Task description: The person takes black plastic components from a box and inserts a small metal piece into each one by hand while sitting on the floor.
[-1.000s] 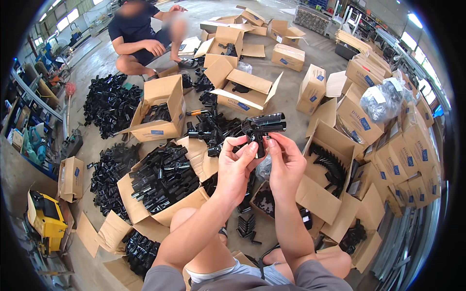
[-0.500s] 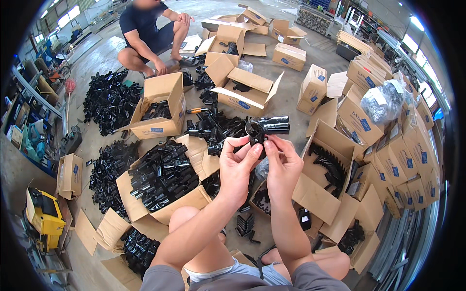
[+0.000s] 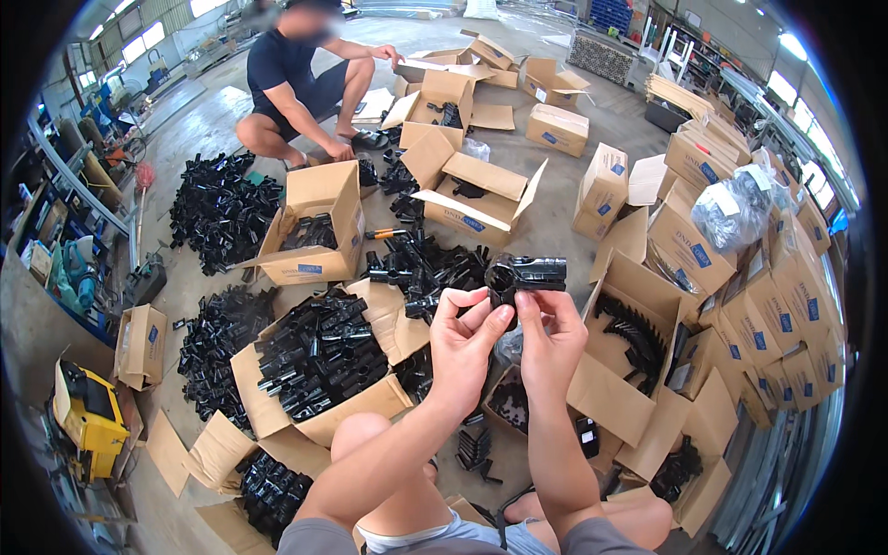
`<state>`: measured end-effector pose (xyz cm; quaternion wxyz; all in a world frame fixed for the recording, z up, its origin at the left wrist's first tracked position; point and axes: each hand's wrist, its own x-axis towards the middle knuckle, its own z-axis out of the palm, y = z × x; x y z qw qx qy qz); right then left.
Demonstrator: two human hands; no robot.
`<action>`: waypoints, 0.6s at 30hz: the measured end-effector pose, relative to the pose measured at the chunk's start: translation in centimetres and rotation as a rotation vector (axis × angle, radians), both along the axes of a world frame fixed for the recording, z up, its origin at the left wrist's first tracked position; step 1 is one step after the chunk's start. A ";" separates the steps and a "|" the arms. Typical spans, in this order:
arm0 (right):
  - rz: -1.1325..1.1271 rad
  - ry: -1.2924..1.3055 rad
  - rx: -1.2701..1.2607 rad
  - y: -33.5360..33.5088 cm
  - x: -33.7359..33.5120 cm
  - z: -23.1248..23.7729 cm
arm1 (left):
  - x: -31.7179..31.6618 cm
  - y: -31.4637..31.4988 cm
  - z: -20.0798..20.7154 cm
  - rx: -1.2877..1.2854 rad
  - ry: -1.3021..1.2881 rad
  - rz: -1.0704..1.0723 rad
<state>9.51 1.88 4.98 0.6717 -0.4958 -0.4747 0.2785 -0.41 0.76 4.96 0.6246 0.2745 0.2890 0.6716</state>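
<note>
I hold a black tubular metal fitting (image 3: 528,275) up in front of me with both hands. My left hand (image 3: 465,344) pinches its left end from below, thumb and fingers around the round clamp part. My right hand (image 3: 549,340) grips it from underneath just to the right, fingertips on the tube. Below my hands stands an open cardboard box (image 3: 319,370) heaped with the same black fittings, to the left of my bare knee (image 3: 370,439). A loose pile of fittings (image 3: 425,268) lies on the concrete floor behind my hands.
Another person (image 3: 301,83) squats at the back left beside open boxes. Many cardboard boxes (image 3: 703,250) crowd the right side, one holding curved black parts (image 3: 634,338). Black fitting heaps (image 3: 217,208) lie on the left floor. A yellow tool case (image 3: 88,416) sits at far left.
My hands have lifted the fitting slightly and turned it so the tube points right. The other person has shifted and now reaches an arm toward the boxes at the back.
</note>
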 end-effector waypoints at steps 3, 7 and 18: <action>-0.001 0.046 0.047 -0.1 -0.1 -0.7 | 0.1 -0.1 -0.1 -0.005 0.015 0.005; -0.004 0.099 0.054 -0.5 -0.7 -0.8 | 0.3 0.0 -0.3 0.017 -0.032 0.016; 0.123 0.266 0.037 -1.2 0.0 -1.0 | 0.6 -0.3 -0.9 0.006 -0.022 0.021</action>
